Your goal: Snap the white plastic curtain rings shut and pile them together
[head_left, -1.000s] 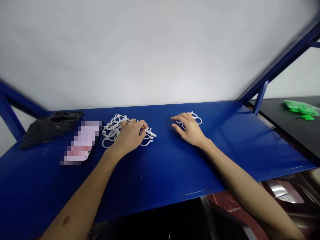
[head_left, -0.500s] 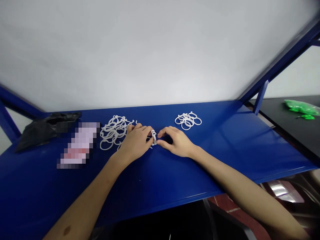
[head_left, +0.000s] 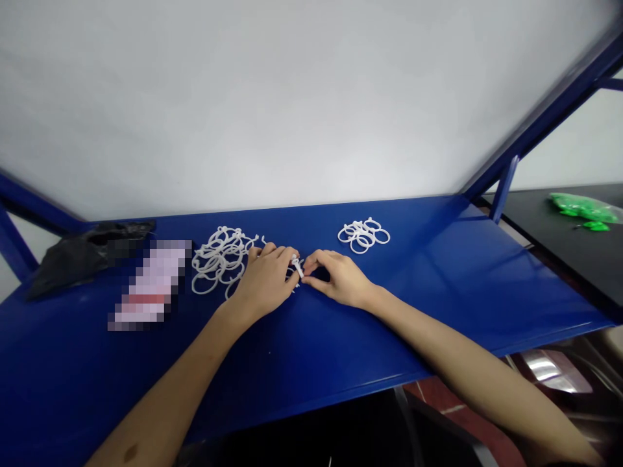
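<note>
My left hand (head_left: 265, 280) and my right hand (head_left: 337, 279) meet over the blue shelf (head_left: 316, 331), both pinched on one small white plastic ring (head_left: 296, 266) held between their fingertips. Just left of my left hand lies a loose heap of white plastic rings (head_left: 217, 260). A smaller, tidier group of white rings (head_left: 364, 235) lies to the back right, apart from both hands.
A blurred-out pink and white flat object (head_left: 150, 284) lies left of the heap. A black bag (head_left: 82, 251) sits at the back left corner. Blue frame struts (head_left: 506, 188) rise at the right. Green items (head_left: 581, 209) lie on a dark table at right.
My right hand left the small ring group at the back right and came to my left hand. Both now pinch the same ring beside the heap.
</note>
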Tool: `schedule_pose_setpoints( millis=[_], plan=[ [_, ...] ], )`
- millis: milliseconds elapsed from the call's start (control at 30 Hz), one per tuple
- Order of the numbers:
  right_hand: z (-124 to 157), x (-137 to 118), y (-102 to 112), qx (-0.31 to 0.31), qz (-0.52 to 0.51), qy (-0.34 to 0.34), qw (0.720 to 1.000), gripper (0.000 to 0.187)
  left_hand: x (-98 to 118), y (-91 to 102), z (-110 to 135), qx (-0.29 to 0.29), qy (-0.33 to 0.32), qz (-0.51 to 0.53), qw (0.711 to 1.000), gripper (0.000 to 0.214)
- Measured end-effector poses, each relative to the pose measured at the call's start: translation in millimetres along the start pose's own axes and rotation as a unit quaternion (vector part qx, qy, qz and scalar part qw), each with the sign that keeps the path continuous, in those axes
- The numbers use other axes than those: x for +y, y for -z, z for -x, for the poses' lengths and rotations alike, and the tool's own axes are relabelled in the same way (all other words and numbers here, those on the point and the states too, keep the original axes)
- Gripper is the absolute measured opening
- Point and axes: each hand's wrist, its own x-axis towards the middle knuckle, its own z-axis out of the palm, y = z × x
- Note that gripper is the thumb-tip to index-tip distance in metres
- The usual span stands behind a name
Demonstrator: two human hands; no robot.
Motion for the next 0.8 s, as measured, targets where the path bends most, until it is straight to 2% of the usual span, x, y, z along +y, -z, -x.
schedule_pose_setpoints(
  millis=[67, 267, 500, 600, 800],
  plan=[
    [0, -1, 1, 0.003, -0.002, -0.003, 1.000, 0.012, 1, -1.6, 0, 0.004, 0.006, 0.018, 1.000, 0.020],
    [-2, 1, 6, 0.060, 0.066, -0.010, 0.996, 0.024, -2, -6.0, 1, 0.018, 0.031, 0.043, 0.998, 0.045],
    [-3, 7, 7, 0.104, 0.116, -0.055, 0.986, 0.022, 4, 1.6, 1, -0.004, 0.024, 0.053, 0.998, 0.029],
    [-2, 8, 8, 0.115, 0.108, -0.049, 0.986, 0.018, 5, 3.2, 2, -0.002, -0.015, 0.076, 0.997, 0.023],
    [-1, 12, 13, 0.156, 0.117, -0.030, 0.980, 0.016, 5, 4.5, 2, -0.030, -0.133, 0.130, 0.982, 0.018]
  ],
)
